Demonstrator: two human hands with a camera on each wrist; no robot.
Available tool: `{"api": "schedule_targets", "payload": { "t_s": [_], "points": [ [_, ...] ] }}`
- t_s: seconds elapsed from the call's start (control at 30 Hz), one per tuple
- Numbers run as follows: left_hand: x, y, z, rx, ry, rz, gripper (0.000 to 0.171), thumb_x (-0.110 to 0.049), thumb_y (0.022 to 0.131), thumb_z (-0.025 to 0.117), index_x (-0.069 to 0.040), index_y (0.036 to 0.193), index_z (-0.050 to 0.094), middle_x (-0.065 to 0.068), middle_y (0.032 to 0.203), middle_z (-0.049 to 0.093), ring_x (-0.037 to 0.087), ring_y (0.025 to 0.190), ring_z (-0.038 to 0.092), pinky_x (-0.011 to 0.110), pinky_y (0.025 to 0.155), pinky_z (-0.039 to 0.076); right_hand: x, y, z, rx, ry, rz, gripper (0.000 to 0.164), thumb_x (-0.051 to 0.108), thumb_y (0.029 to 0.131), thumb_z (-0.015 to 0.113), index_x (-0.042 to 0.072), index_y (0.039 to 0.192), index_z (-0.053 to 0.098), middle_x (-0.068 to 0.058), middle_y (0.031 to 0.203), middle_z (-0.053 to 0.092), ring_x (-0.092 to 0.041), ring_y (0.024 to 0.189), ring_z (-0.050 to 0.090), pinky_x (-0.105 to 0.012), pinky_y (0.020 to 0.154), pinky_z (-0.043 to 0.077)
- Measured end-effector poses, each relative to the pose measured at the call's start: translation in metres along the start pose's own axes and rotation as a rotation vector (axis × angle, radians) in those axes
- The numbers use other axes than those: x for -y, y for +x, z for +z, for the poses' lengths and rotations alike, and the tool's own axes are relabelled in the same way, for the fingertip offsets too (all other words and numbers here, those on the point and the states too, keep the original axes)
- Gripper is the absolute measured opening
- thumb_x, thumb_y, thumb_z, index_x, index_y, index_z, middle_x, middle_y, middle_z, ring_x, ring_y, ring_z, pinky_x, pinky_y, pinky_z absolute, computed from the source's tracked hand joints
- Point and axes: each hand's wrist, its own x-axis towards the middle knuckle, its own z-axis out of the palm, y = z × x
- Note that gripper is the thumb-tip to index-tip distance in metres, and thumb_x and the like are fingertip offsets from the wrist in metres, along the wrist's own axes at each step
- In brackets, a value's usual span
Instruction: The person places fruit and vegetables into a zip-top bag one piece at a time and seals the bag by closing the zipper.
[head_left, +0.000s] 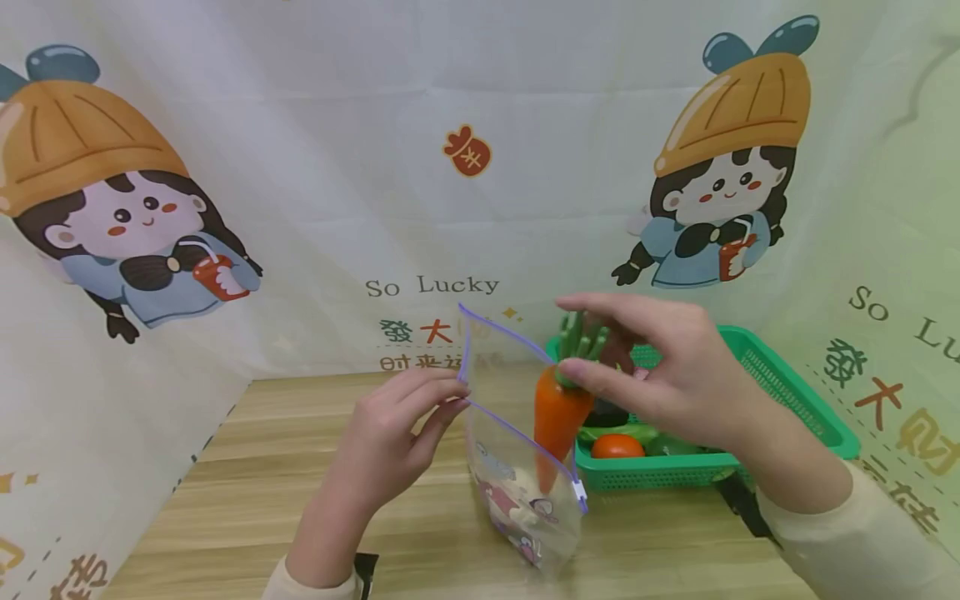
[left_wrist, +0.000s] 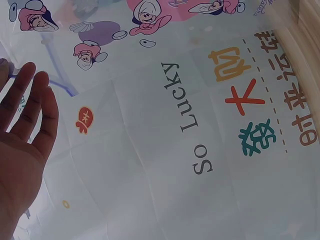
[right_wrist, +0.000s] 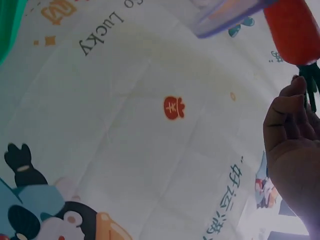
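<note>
A clear zip bag point(head_left: 517, 500) with a purple zip edge and cartoon prints stands with its mouth spread. My left hand point(head_left: 408, 433) pinches the bag's left rim between thumb and fingers; in the left wrist view those fingers point(left_wrist: 35, 95) are at the purple edge. By its green top, my right hand point(head_left: 667, 367) grips an orange toy carrot point(head_left: 558, 408), tip down, its lower end inside the bag mouth. The right wrist view shows the carrot point(right_wrist: 295, 30) beside the bag's purple rim point(right_wrist: 230, 19). A white slider point(head_left: 579, 492) sits at the bag's right corner.
Behind the right hand, a green plastic basket point(head_left: 795, 392) holds a red tomato point(head_left: 617, 446), a dark item and green vegetables. It stands on a wood-grain table point(head_left: 285, 467). A printed cloth point(head_left: 360, 167) hangs behind and at the sides.
</note>
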Motion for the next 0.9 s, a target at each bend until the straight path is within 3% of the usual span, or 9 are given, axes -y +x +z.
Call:
{"api": "schedule_targets", "payload": {
  "t_s": [0.17,0.33,0.47,0.6,0.77,0.9],
  "points": [
    [-0.001,-0.001,0.0,-0.008,0.003,0.005,0.015,-0.003,0.081,0.073,-0.007,0.095,0.07,0.003,0.098,0.07,0.016,0.09,0.064,0.033,0.075,0.057,0.003,-0.029,0.028,0.097,-0.039,0.128,0.035,0.016,0.081,0.077,0.016,0.113,0.062,0.014,0.081,0.056,0.0,0.063,0.049,-0.018,0.048,0.042],
    [-0.002,0.001,-0.001,-0.008,0.004,0.012,0.014,-0.003,0.082,0.073,-0.006,0.095,0.07,0.003,0.098,0.07,0.016,0.09,0.064,0.034,0.075,0.056,0.002,-0.045,0.044,0.126,-0.08,0.055,0.024,0.023,0.084,0.075,0.017,0.105,0.064,0.014,0.085,0.056,-0.001,0.071,0.047,-0.022,0.057,0.039],
    [-0.003,0.002,-0.003,-0.013,0.008,0.016,0.014,-0.003,0.081,0.073,-0.006,0.094,0.07,0.004,0.097,0.07,0.016,0.09,0.064,0.034,0.074,0.057,-0.001,-0.047,0.046,0.175,-0.112,0.029,0.025,0.029,0.086,0.072,0.017,0.108,0.065,0.015,0.089,0.058,0.001,0.07,0.046,-0.014,0.056,0.038],
    [-0.004,0.003,-0.003,-0.003,0.007,0.017,0.013,-0.005,0.082,0.073,-0.007,0.094,0.07,0.003,0.097,0.07,0.015,0.089,0.064,0.033,0.074,0.057,-0.001,-0.051,0.045,0.213,-0.15,0.077,0.026,0.033,0.088,0.07,0.019,0.11,0.065,0.017,0.078,0.054,0.003,0.063,0.044,-0.01,0.052,0.037],
    [-0.005,0.005,-0.002,-0.002,0.006,0.016,0.012,-0.005,0.082,0.073,-0.007,0.093,0.071,0.002,0.096,0.07,0.015,0.089,0.064,0.032,0.074,0.057,-0.002,-0.052,0.043,0.236,-0.174,0.106,0.023,0.032,0.089,0.069,0.023,0.11,0.066,0.021,0.075,0.054,0.005,0.062,0.046,-0.016,0.055,0.04],
    [-0.003,0.003,-0.002,0.003,0.012,0.007,0.013,-0.004,0.082,0.073,-0.007,0.094,0.07,0.003,0.096,0.07,0.015,0.089,0.064,0.032,0.073,0.057,-0.005,-0.054,0.042,0.23,-0.158,0.119,0.018,0.028,0.09,0.069,0.024,0.107,0.069,0.025,0.081,0.059,0.01,0.064,0.049,-0.029,0.067,0.035]
  ]
}}
